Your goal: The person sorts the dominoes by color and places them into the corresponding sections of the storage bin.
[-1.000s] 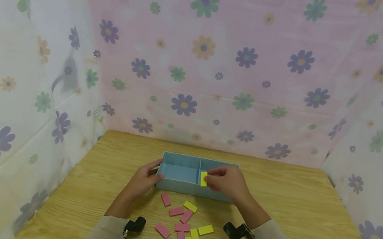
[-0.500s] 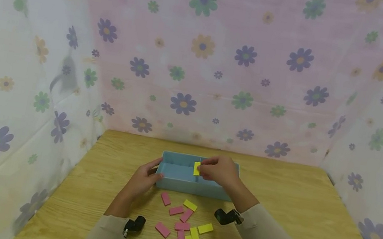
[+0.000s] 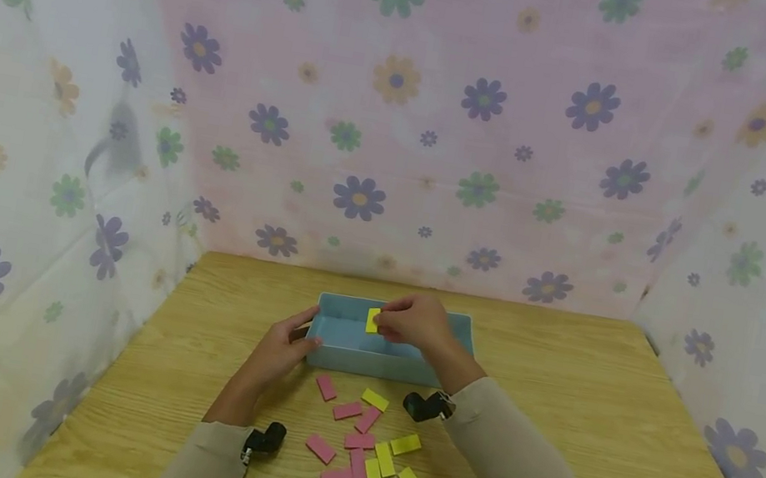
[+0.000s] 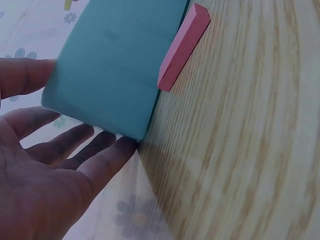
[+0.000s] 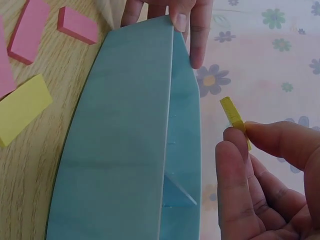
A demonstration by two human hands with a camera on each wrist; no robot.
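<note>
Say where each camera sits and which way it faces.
Head: on the head, facing forward and down at the box; left hand, right hand and sleeves show.
Left wrist: on that wrist, facing the box and a pink block; left hand shows.
Right wrist: on that wrist, facing the box and held yellow block; both hands show.
Wrist views share the box and left hand.

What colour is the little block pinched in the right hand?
Yellow: the block in the right hand shows best in the right wrist view.
</note>
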